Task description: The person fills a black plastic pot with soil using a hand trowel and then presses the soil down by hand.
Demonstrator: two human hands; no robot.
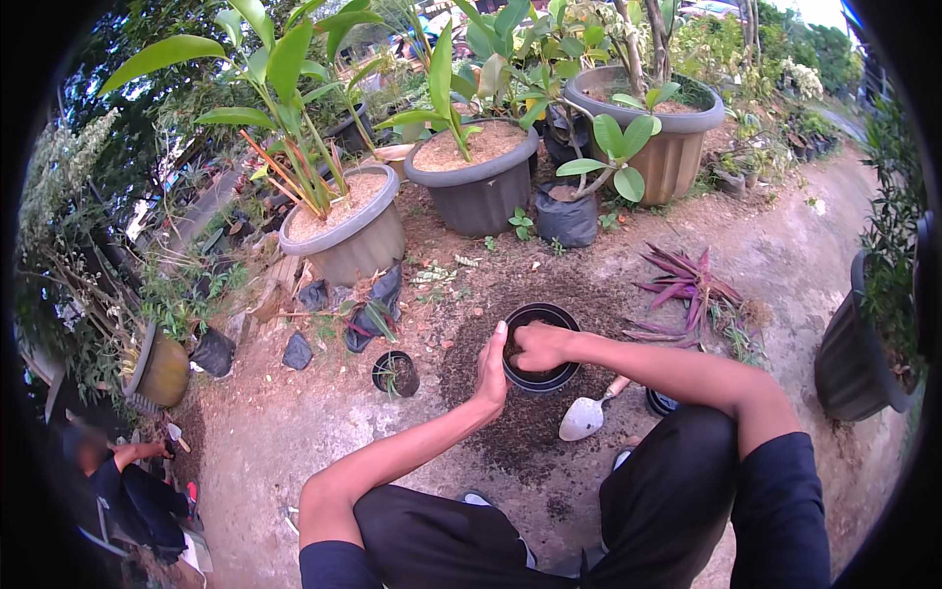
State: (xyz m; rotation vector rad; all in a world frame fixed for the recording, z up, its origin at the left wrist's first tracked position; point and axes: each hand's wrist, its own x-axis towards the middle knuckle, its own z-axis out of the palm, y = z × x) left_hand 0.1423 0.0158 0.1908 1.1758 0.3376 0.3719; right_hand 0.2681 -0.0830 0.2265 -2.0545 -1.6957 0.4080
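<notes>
A round black plant pot [543, 384] stands on the ground in front of me, with dark soil inside. Flat against its left side, fingers straight and pointing up, is my left hand [493, 365]. My right hand [542, 347] reaches down into the pot from the right with its fingers curled; the fingertips are hidden, and whatever they may hold cannot be made out. A trowel [584, 417] with a pale, soil-stained blade lies to the right of the pot, near my knee. Loose dark soil [471, 344] is spread around the pot.
Uprooted purple-leaved plants [692, 285] lie beyond the trowel. A small black pot [395, 374] is at the left. Large planters [474, 187] line the back, another planter [852, 348] stands far right. A person [128, 491] sits at the lower left.
</notes>
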